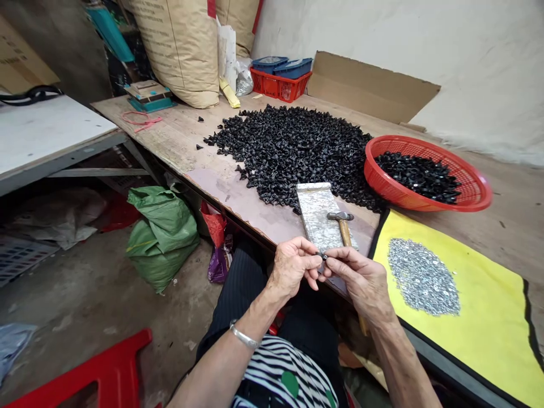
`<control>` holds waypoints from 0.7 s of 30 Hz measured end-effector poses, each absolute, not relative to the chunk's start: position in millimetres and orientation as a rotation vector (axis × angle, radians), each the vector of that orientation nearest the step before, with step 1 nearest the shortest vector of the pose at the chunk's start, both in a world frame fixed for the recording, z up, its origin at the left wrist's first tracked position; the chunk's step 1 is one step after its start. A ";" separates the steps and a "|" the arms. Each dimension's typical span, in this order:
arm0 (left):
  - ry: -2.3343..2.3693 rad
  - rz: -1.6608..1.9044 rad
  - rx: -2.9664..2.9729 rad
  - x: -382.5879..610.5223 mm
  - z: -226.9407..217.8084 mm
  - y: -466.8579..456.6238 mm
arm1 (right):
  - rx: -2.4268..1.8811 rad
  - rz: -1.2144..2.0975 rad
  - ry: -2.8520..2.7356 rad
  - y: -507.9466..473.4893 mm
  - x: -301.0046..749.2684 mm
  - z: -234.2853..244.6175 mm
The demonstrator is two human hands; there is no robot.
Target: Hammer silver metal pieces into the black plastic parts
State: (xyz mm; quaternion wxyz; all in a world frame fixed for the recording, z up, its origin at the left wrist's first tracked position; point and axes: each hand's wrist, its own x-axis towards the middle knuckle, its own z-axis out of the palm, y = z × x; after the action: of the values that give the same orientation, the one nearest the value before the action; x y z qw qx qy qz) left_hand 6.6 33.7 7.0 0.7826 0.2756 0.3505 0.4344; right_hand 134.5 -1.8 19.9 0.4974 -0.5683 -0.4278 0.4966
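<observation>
My left hand point(293, 263) and my right hand point(361, 277) meet at the table's front edge, fingertips pinched. Between them is a small black plastic part point(322, 256), with a tiny pale ring showing on its right side. The left thumb and forefinger grip the part. The right thumb and forefinger press at its other side; whether they also hold a separate metal piece is hidden. Just beyond the hands lies a worn metal plate point(317, 209), and a hammer point(341, 221) with a wooden handle rests on it.
A large heap of black parts point(297, 147) covers the table behind the plate. To the right stands a red basket point(480, 187) holding more parts. Small metal washers point(423, 277) lie on a yellow cloth point(488, 317). Sacks point(182, 51) and a red crate point(280, 85) stand at the back.
</observation>
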 end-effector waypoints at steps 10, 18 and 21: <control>0.741 0.925 0.546 5.9 8.6 35.1 | -1.515 0.625 -1.495 -4.0 132.2 21.2; 0.760 0.930 0.541 5.6 8.5 34.2 | -1.477 0.409 -1.727 -3.0 135.9 14.0; 0.749 0.939 0.526 5.8 5.9 34.1 | -1.417 0.263 -1.849 -2.4 140.5 6.7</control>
State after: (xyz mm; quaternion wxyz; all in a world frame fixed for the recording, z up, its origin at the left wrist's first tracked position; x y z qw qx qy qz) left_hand 5.8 34.1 5.9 0.7928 0.2445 0.3481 0.4365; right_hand 140.5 -2.4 6.7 0.3881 -0.5570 -0.7269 0.1036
